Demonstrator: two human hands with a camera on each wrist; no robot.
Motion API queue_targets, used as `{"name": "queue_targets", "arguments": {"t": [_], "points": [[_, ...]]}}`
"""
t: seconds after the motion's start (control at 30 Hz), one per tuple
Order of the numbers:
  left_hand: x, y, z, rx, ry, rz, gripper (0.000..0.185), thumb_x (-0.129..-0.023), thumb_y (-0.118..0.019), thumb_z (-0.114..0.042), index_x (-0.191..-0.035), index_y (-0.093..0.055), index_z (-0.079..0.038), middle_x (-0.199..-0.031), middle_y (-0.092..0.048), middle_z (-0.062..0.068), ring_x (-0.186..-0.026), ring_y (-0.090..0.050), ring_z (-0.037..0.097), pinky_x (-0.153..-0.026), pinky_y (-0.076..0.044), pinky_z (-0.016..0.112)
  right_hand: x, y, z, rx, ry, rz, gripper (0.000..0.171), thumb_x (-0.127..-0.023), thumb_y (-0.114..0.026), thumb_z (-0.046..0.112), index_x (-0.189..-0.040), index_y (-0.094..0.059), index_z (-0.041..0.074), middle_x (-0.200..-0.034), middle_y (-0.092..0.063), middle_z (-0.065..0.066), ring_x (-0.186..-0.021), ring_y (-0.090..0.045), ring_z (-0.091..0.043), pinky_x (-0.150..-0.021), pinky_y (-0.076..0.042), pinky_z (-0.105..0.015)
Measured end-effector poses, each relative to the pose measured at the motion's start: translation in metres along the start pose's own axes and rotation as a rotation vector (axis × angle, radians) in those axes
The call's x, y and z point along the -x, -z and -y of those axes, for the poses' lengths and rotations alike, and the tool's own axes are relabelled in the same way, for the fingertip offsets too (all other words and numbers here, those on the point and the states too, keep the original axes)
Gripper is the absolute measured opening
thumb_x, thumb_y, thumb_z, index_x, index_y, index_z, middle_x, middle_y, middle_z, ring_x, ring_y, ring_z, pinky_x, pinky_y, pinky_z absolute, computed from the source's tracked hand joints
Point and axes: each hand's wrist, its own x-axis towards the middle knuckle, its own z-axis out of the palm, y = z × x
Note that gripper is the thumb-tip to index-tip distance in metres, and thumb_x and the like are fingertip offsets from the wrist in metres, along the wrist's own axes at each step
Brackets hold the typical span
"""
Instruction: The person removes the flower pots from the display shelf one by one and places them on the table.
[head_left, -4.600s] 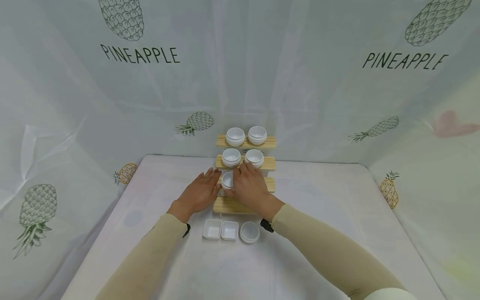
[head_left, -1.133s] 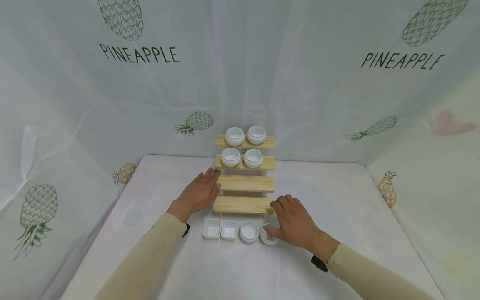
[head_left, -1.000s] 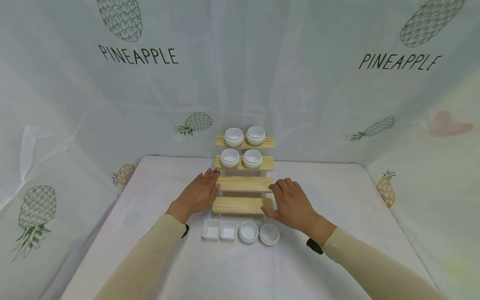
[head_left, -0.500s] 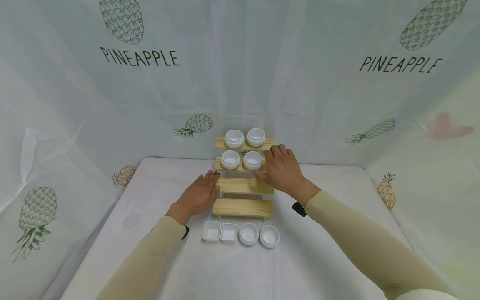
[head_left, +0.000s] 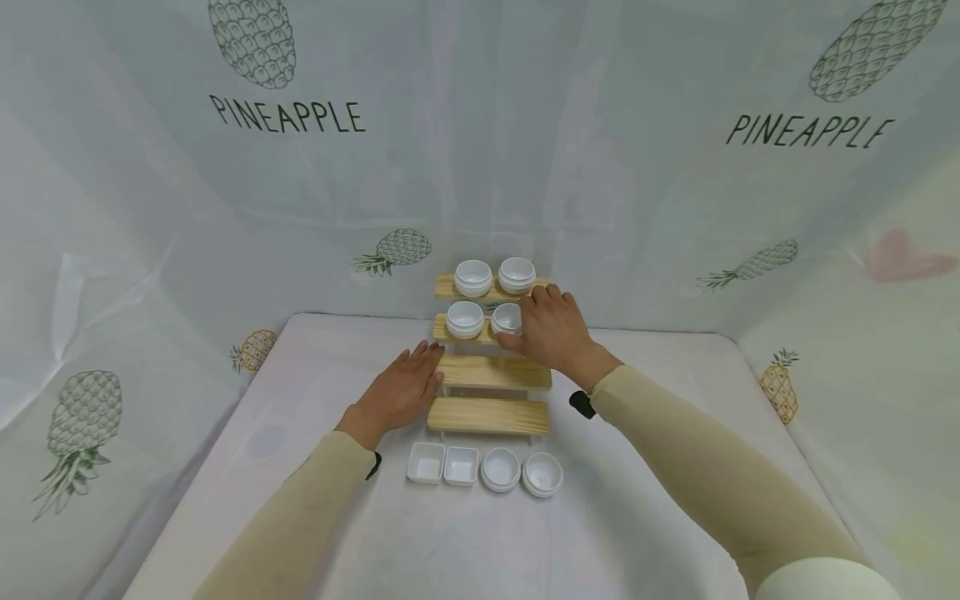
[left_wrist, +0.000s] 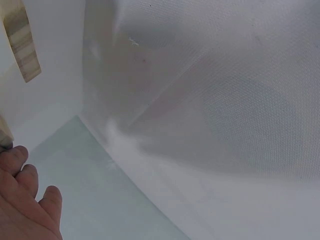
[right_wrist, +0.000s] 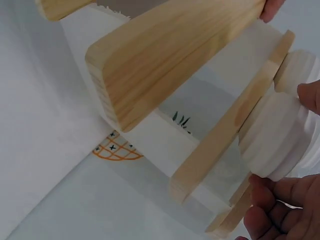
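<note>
Here, right hand [head_left: 551, 332] curls fingers round small round white ribbed bowl [head_left: 507, 317], right one on second-highest step of four-tier pale wooden stepped rack [head_left: 487, 415]; bowl sits on step. Twin white bowl [head_left: 465, 319] just beside it, two more white bowls [head_left: 495, 276] on top step. Left hand [head_left: 397, 392] flat, fingers straight, touching rack's left edge on white-draped worktop [head_left: 300, 467]. Two square white dishes [head_left: 442, 464] and two round white dishes [head_left: 521, 472] in row before rack.

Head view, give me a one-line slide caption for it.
Right hand grips a white round bowl on the stepped wooden rack while the left hand rests against the rack's side.
</note>
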Motion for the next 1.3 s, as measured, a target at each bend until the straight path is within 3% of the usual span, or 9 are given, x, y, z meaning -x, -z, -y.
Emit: {"name": "queue_targets", "arguments": {"t": [0.27,0.53,1.3], "points": [[-0.0003,0.0006,-0.0007,0.009,-0.007,-0.009,0.062,-0.118,-0.025,-0.038,-0.168,-0.022,-0.003,-0.174,-0.024,0.015,-0.164,-0.017,0.032,-0.134,-0.017,0.052,0.002,0.001,0.0,-0.038,0.048,0.006,0.068,-0.09,-0.075,0.06,-0.116,-0.064,-0.002,-0.116,-0.063,-0.017,-0.105,-0.055,-0.036,-0.083,-0.051,-0.047],[-0.001,-0.0001,0.0006,0.004,-0.016,-0.025,0.062,-0.118,-0.026,-0.038,-0.167,-0.023,-0.001,-0.174,-0.026,0.016,-0.163,-0.018,0.033,-0.134,-0.018,0.053,0.0044,-0.0053,-0.0034,0.005,0.121,-0.081,0.067,-0.088,-0.076,0.059,-0.112,-0.06,-0.002,-0.108,-0.062,-0.017,-0.098,-0.055,-0.035,-0.077,-0.05,-0.045],[-0.0032,-0.0046,0.0054,-0.01,-0.02,-0.031,0.062,-0.117,-0.023,-0.039,-0.168,-0.023,-0.002,-0.174,-0.026,0.015,-0.164,-0.017,0.033,-0.134,-0.018,0.053,0.0052,-0.0073,-0.0041,0.021,0.113,-0.08,0.066,-0.089,-0.075,0.06,-0.108,-0.061,-0.001,-0.101,-0.06,-0.015,-0.092,-0.052,-0.032,-0.073,-0.048,-0.042]]}}
